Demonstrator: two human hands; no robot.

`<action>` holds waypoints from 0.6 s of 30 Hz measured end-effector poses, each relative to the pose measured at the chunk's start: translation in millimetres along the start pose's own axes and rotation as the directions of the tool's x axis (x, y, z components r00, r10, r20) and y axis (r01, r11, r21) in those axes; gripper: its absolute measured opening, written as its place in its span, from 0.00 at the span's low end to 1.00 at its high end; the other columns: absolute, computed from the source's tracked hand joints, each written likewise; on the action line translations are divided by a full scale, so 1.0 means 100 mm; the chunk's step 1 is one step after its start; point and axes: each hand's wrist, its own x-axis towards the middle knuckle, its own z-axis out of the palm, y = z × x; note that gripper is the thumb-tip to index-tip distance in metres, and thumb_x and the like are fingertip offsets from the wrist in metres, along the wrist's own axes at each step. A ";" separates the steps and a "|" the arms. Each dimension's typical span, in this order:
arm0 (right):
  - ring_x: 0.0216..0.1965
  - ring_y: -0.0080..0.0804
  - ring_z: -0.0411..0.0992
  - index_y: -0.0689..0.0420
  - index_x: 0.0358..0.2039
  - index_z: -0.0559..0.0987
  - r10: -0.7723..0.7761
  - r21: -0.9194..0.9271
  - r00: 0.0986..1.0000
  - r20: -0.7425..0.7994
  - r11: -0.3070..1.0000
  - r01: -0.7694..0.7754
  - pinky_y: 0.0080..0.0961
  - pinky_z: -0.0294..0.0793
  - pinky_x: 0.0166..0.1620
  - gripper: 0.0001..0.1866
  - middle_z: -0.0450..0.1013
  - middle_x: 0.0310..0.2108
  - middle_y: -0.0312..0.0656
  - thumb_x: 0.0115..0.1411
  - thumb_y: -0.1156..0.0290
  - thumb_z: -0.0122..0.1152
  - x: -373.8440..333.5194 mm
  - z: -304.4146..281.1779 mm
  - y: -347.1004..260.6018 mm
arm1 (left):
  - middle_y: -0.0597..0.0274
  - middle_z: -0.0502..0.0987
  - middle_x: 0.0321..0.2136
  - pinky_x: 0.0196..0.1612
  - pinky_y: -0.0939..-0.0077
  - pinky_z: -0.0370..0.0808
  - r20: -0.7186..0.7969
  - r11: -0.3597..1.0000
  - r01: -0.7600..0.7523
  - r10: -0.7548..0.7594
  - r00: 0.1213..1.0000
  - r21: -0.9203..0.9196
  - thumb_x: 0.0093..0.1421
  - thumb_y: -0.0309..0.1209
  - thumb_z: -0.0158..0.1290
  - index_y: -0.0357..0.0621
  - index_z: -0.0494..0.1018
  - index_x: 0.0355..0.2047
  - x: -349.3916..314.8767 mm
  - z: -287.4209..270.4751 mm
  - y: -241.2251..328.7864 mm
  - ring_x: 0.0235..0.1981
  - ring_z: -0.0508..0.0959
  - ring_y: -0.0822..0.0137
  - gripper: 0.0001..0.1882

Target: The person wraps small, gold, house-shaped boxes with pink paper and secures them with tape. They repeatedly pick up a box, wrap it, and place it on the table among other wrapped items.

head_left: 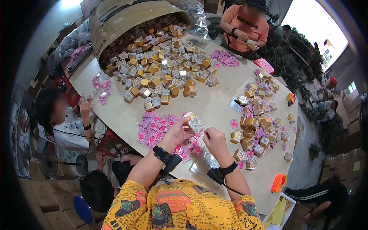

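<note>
A small gold box with a glittery, patterned side [196, 124] is gripped in my left hand [175, 135], tilted above the table's near middle. Just right of the box, my right hand [215, 142] is closed with its fingers curled in; whatever it may pinch is hidden. Beneath and left of my left hand spreads a pile of pink and lilac printed packets [153, 126]. A clear plastic sheet or tray [207, 163] lies under my right wrist.
Many gold boxes [153, 82] spill from a large tipped carton [115, 21] across the far table [214, 101]. More boxes mixed with pink packets [260, 130] lie at right. Orange tape dispensers [278, 183] sit at the right edge. Co-workers sit left [69, 126] and stand opposite [245, 28].
</note>
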 end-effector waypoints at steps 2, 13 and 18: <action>0.26 0.48 0.72 0.61 0.24 0.74 -0.009 0.006 1.000 0.005 1.000 0.009 0.39 0.72 0.31 0.05 0.71 0.23 0.49 0.52 0.74 0.59 0.00 -0.02 0.00 | 0.54 0.75 0.37 0.45 0.63 0.76 0.004 1.000 -0.002 0.002 1.000 0.013 0.58 0.46 0.57 0.45 0.70 0.45 0.00 0.00 0.00 0.39 0.78 0.60 0.22; 0.26 0.47 0.71 0.61 0.23 0.73 -0.048 -0.028 0.999 -0.004 0.998 0.048 0.39 0.71 0.31 0.06 0.70 0.23 0.48 0.51 0.74 0.59 -0.03 -0.09 0.05 | 0.55 0.77 0.36 0.36 0.69 0.82 -0.047 0.998 0.030 -0.033 0.998 -0.050 0.59 0.43 0.57 0.41 0.70 0.45 0.04 0.08 -0.02 0.34 0.80 0.61 0.21; 0.26 0.47 0.72 0.61 0.24 0.73 -0.021 0.015 1.000 -0.007 1.000 0.021 0.39 0.72 0.32 0.05 0.70 0.23 0.48 0.51 0.74 0.59 -0.05 -0.09 0.06 | 0.55 0.76 0.36 0.38 0.67 0.82 -0.066 0.997 0.040 -0.045 0.997 -0.065 0.58 0.43 0.57 0.41 0.70 0.46 0.01 0.11 -0.03 0.35 0.80 0.61 0.22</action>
